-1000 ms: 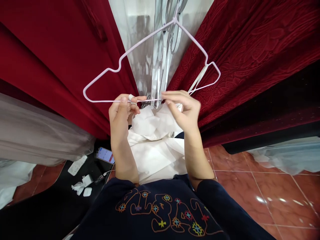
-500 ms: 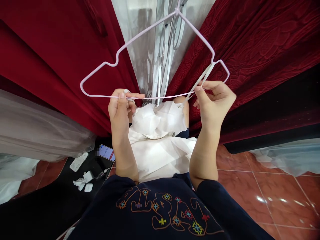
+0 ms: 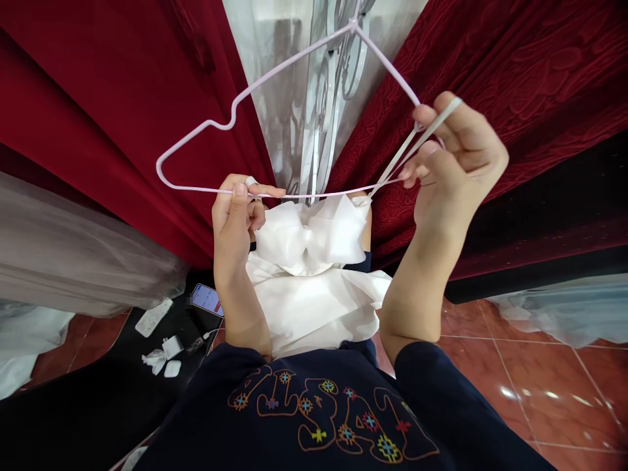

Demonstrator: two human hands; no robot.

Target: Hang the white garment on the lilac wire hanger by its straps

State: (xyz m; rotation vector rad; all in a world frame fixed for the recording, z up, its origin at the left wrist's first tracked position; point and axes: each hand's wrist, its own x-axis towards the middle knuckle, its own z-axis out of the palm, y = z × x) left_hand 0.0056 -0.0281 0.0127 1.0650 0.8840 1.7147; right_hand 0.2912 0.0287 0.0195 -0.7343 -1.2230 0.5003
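Note:
A pale lilac clothes hanger (image 3: 275, 70) is held up in front of me, its hook end at the top of the view. My left hand (image 3: 238, 212) is closed on the bottom bar, thumb on top and index finger stretched along it. A thin white strap (image 3: 436, 123) is hooked over a raised finger of my right hand (image 3: 461, 147), whose fingers curl by the hanger's right shoulder notch. Part of that notch is hidden behind the fingers. The strap runs down to a white garment (image 3: 314, 307), which hangs over my lap.
Dark red curtains (image 3: 122, 98) flank white metal scrollwork (image 3: 321, 111) ahead. At lower left, a phone (image 3: 207, 299), a white charger (image 3: 173, 347) and small items lie on a black surface (image 3: 98, 405). Red floor tiles (image 3: 520, 379) show at right.
My right hand has moved up and right from the bottom bar to the hanger's right notch, stretching the strap upward. My left hand has stayed on the bar.

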